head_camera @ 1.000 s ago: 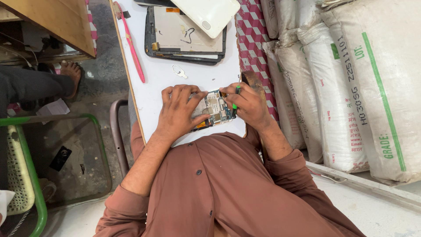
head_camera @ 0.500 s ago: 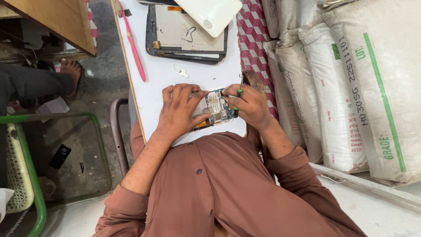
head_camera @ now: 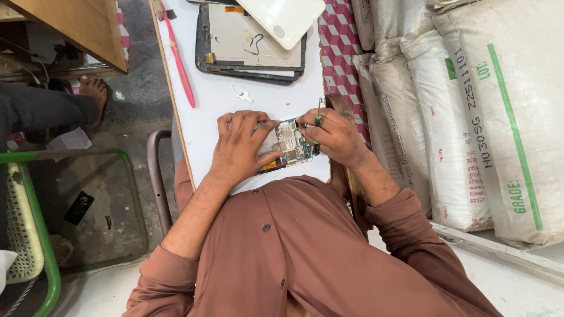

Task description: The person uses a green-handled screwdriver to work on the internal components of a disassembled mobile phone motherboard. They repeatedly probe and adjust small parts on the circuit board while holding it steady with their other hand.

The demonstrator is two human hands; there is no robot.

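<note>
Head camera, looking straight down at a white worktable (head_camera: 223,111) and the person's two bare hands.

An opened phone (head_camera: 286,144), its circuit board showing, lies flat near the table's near edge, directly between the hands. Its long axis runs roughly left to right with a slight tilt.

The left hand (head_camera: 239,147) lies on top of the phone's left half, fingers spread and pressing down to steady it.

The right hand (head_camera: 333,136) sits just beside the phone's right end, fingers curled tight around a small screwdriver with a green collar (head_camera: 318,122). The tool stands nearly upright; whether it touches the board cannot be made out. The right hand is the nearer one to the exposed board.

Further up the table, well apart from the hands, lie a disassembled tablet (head_camera: 252,47), a white back cover (head_camera: 282,17) and a pink toothbrush (head_camera: 179,58). White sacks (head_camera: 470,117) stand to the right.
</note>
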